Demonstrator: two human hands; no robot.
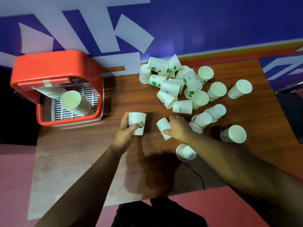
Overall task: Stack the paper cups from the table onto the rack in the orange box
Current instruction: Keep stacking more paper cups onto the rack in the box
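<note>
My left hand [125, 134] holds a white paper cup with a panda print [137, 119] upside down above the wooden table [82, 153]. To its right, my right hand [177, 127] grips a plain white cup [163, 126] lying tilted. Several more paper cups [183, 86] lie scattered and heaped over the table's right and back part. At the left stands the orange box [54, 66], open toward me, with a white slatted rack [82, 94] inside. A long stack of nested cups [73, 100] leans on that rack.
One cup [186, 152] lies on its side just under my right forearm. Another [233, 134] lies near the right table edge. A thin black cable [199, 177] runs across the table front. Behind stands a blue and white wall.
</note>
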